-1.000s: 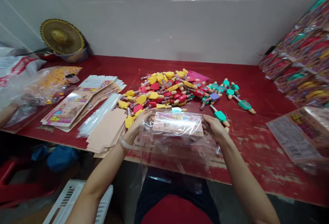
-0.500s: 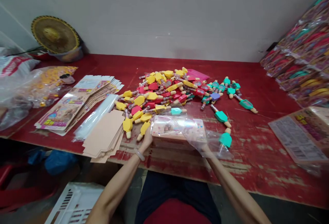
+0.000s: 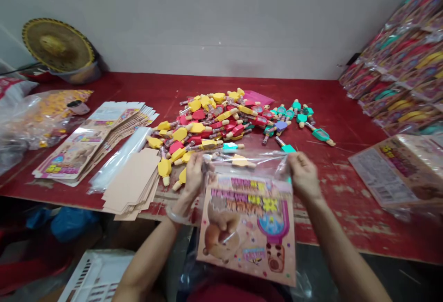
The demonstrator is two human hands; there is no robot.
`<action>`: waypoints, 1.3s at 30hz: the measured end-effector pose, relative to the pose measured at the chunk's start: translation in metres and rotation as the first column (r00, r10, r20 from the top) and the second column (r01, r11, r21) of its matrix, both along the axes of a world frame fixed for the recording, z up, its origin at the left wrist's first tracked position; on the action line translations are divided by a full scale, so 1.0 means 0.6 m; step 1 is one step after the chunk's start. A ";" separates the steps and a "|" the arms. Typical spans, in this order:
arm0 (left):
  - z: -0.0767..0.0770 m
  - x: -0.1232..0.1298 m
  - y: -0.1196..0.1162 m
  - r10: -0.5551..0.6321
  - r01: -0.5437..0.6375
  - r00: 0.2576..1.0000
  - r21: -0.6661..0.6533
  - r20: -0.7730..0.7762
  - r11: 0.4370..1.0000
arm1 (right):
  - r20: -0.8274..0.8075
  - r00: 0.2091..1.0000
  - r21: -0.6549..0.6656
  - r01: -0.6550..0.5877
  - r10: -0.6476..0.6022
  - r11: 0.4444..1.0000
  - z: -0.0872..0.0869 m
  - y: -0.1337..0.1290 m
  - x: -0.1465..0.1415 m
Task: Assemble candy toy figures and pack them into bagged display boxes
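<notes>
A clear plastic bag (image 3: 249, 160) with a printed tan package (image 3: 247, 232) inside hangs in front of the table's near edge, its printed face towards me. My left hand (image 3: 192, 177) is closed on the bag's upper left corner. At the upper right corner, my right hand (image 3: 305, 176) pinches the plastic. Just beyond the bag lies a heap of yellow, red and teal toy pieces (image 3: 214, 122) with light tips. A stack of plain tan cards (image 3: 131, 182) is left of my left hand, beside some clear plastic sleeves (image 3: 121, 159).
Printed flat boxes (image 3: 83, 149) are fanned at left, near a clear bag of yellow pieces (image 3: 51, 112). A woven hat (image 3: 57, 45) stands behind. At right are a wrapped package (image 3: 394, 168) and tall stacked packages (image 3: 408, 62). A white crate (image 3: 97, 274) sits below the table.
The package has tilted up and come nearer, from edge-on to face-on. Both hands have moved from its sides to the bag's top corners, and the plastic is stretched between them.
</notes>
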State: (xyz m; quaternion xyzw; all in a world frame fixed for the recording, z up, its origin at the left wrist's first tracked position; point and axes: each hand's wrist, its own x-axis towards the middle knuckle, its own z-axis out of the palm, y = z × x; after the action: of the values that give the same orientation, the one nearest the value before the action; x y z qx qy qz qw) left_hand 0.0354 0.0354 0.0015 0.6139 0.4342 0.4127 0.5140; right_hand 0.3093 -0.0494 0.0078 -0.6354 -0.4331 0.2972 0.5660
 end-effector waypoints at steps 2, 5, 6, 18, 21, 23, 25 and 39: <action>0.036 -0.001 -0.003 0.032 -0.048 0.989 0.104 0.145 0.993 | 0.091 0.996 0.131 -0.015 0.003 0.991 0.061 -0.025 0.021; 0.068 -0.027 -0.038 -0.193 0.164 0.977 0.263 0.089 0.951 | 0.383 0.913 0.106 -0.194 0.140 0.975 0.107 -0.094 0.034; 0.065 -0.039 -0.052 -0.280 0.282 0.959 0.288 -0.051 0.915 | 0.470 0.858 0.041 -0.254 0.206 0.966 0.101 -0.116 0.033; -0.126 -0.089 -0.136 -0.409 0.686 0.573 0.143 -0.710 0.714 | 0.718 0.032 -0.670 -0.237 0.695 0.704 -0.141 -0.209 -0.006; -0.129 -0.141 -0.191 -0.465 0.455 0.773 -0.134 -0.432 0.880 | 0.446 0.085 -0.829 -0.338 0.891 0.447 -0.117 -0.256 -0.001; -0.142 -0.166 -0.212 -0.208 0.105 0.915 -0.295 -0.346 0.950 | 0.449 0.206 -0.785 -0.374 0.870 0.494 -0.107 -0.259 -0.016; -0.162 -0.173 -0.221 -0.016 -0.118 0.950 -0.406 -0.312 0.906 | 0.546 0.394 -0.625 -0.396 0.739 0.673 -0.110 -0.234 -0.052; -0.169 -0.112 -0.231 -0.189 0.060 0.973 -0.642 -0.134 0.765 | 0.785 0.341 -0.236 -0.607 0.517 0.759 -0.213 -0.156 -0.270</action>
State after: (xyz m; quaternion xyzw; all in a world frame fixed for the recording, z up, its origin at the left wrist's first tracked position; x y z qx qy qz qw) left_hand -0.0317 -0.1031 -0.1000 0.4693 0.5529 0.1464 0.6728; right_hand 0.1472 -0.1429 -0.1200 -0.4795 -0.8472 0.1242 0.1923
